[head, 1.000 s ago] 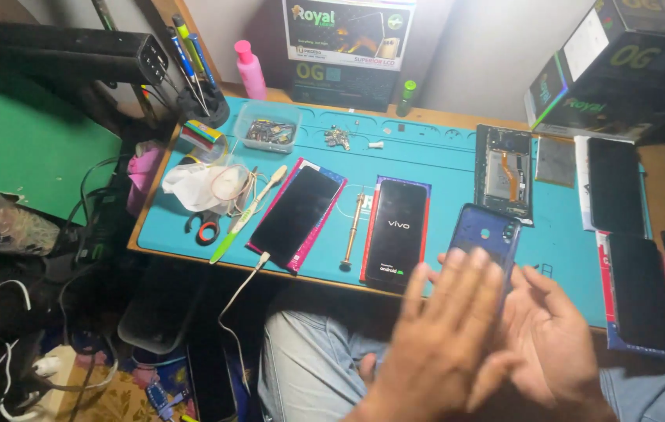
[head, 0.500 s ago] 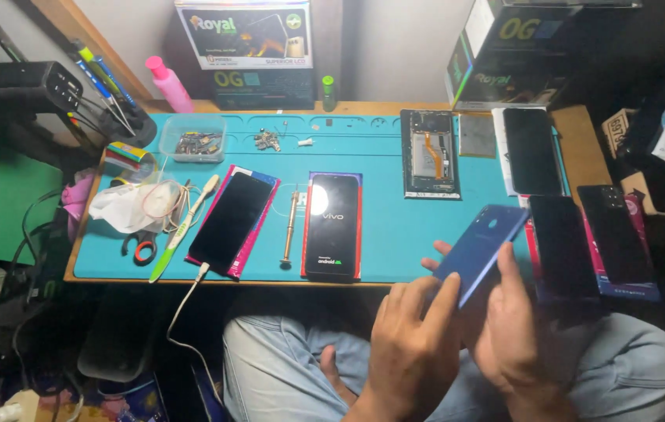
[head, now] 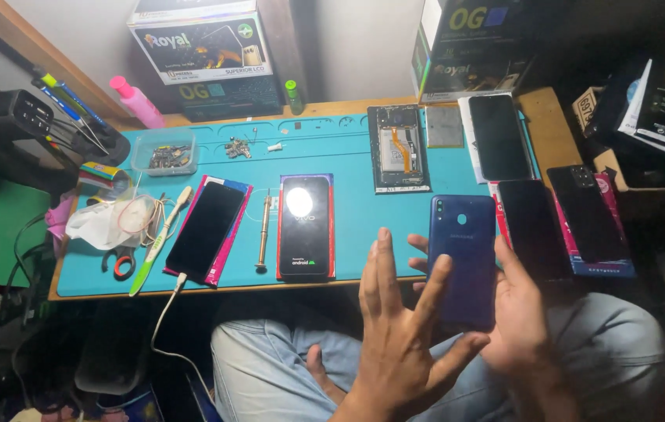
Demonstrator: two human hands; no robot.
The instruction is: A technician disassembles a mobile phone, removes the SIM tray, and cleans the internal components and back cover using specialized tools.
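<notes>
Left hand [head: 399, 344] wide open, fingers splayed, holding nothing, just beside the blue phone [head: 463, 254]. Right hand [head: 521, 324] grips that phone back-up, over the teal mat's [head: 348, 148] front edge. Lit phone [head: 306, 227] mid-mat; opened phone [head: 399, 148] near back edge.

dark blue phone [head: 463, 258], back facing up, upright, above lap

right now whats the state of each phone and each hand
blue phone: back side up, held in right hand
left hand: open, fingers spread, holds nothing
middle phone: face up, screen lit
phone with cable: face up, screen dark, white cable plugged in
opened phone: back off, insides exposed
three black phones at right: screens dark
</notes>
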